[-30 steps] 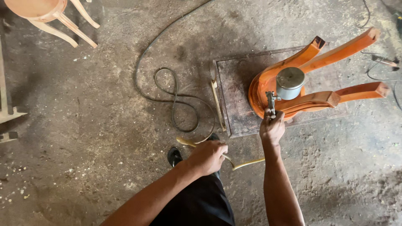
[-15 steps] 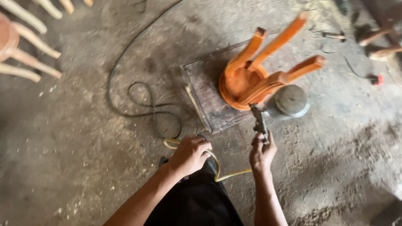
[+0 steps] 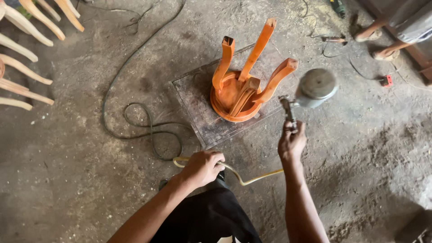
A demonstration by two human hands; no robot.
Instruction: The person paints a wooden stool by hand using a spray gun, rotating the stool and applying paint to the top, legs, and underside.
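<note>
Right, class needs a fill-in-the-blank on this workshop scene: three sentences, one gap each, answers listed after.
1. The orange stool stands with its legs pointing ____.
2. The right hand holds a spray ____.
3. The left hand grips a yellow ____.

Missing words: up; gun; hose

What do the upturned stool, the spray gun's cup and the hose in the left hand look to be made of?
Stool: likely wood, coated orange with a slight sheen; squared leg ends show.
Spray gun cup: seems to be dull grey metal, its lid smudged; blurred.
Hose: probably flexible plastic or rubber, pale yellow, curving from the left hand toward the right hand.
</note>
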